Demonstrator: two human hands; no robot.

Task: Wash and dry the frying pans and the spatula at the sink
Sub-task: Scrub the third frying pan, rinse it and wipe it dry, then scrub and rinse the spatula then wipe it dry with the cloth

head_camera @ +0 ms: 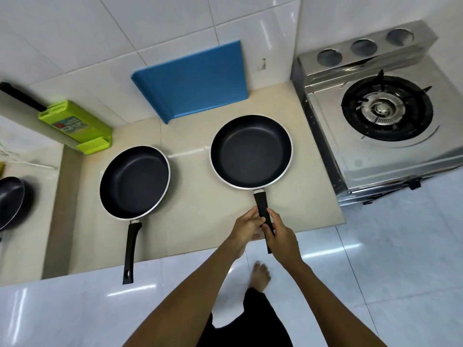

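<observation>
Both hands meet on the black handle (262, 209) of one frying pan (251, 151), which lies straight ahead of the person at twelve o'clock, bowl up, over the beige counter (200, 226). The right hand (283, 236) is wrapped round the handle from the three o'clock side, fingers curled over it. The left hand (246, 225) holds it from the nine o'clock side, fingertips curled against the grip. Whether the pan rests on the counter or is raised just off it cannot be told.

A second pan (134, 182) sits on the counter at nine o'clock from the first, apart from it, its handle sticking out past the front edge toward six o'clock. A third pan (11, 201) shows only in part at the far nine o'clock edge of the view — tilted, on a lower level.

At eleven o'clock from the held pan a blue cutting board (193, 81) leans against the tiled wall. Farther round, at ten o'clock, stands a green knife holder (75, 126) with a black handle poking out. At two o'clock is a steel gas stove (385, 108) — its burner is unlit. A bare foot (260, 276) shows on the glossy floor at six o'clock.
</observation>
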